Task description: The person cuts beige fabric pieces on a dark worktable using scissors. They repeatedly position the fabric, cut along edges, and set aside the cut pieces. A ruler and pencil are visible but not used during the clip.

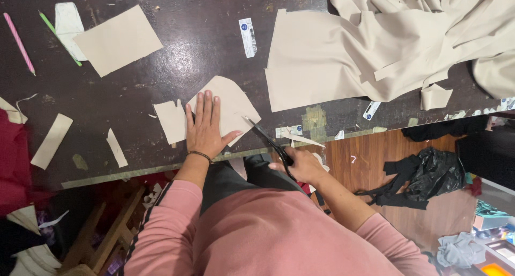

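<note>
My left hand (205, 127) lies flat, fingers spread, on a small beige fabric piece (233, 101) near the front edge of a dark worktable (193, 34). My right hand (301, 166) grips black-handled scissors (266, 137), whose blades reach the piece's lower right edge beside my left thumb. A smaller beige offcut (170, 121) lies just left of my left hand.
A big heap of beige cloth (386, 40) covers the table's right side. A rectangular beige piece (118, 40), strips (51, 141), two pencils (19, 42) and paper labels (247, 37) lie about. Black cloth (424, 177) sits on the wooden floor at right.
</note>
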